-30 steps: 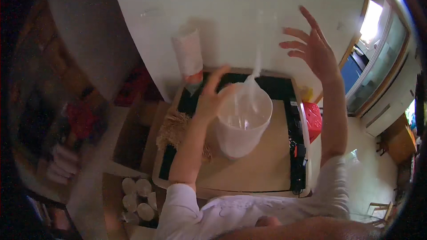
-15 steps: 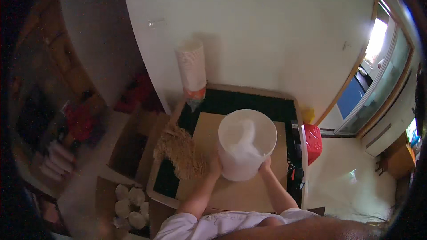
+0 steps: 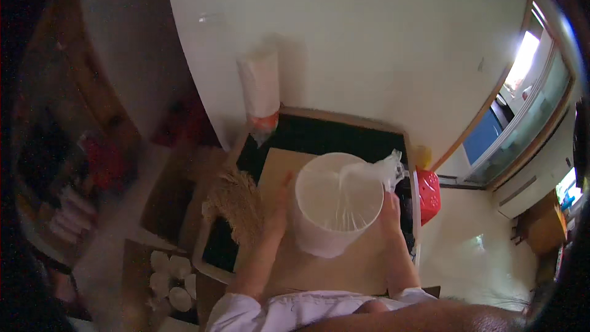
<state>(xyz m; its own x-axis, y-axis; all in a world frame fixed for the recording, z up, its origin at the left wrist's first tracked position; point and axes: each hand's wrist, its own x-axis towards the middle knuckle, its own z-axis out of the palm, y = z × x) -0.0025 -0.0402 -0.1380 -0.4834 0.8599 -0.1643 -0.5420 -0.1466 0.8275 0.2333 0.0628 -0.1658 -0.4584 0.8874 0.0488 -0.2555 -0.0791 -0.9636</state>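
Here, one white bucket point(image 3: 337, 212), round, smooth-walled and open at the top, stands upright on a tan board point(image 3: 319, 264) laid over the black worktop point(image 3: 326, 138). A thin, clear plastic liner point(image 3: 386, 171) is draped inside it, its crumpled surplus bunched over the rim on the person's right. Two hands flank the bucket: the left hand point(image 3: 278, 209) lies flat against its left wall, and the right hand point(image 3: 389, 209) presses its right wall just below the bunched liner; both hold the bucket between them, fingers partly hidden behind it. One bundle of dry straw-coloured fibre point(image 3: 236, 206), coarse and frayed, lies on the worktop just beside the left hand. One tall white roll point(image 3: 261, 92), with an orange band at its foot, stands upright against the pale wall at the worktop's far left corner. One red perforated basket point(image 3: 428, 195) sits on the floor right of the worktop. Several white cups point(image 3: 172, 276), rounded, cluster in a cardboard box at lower left.
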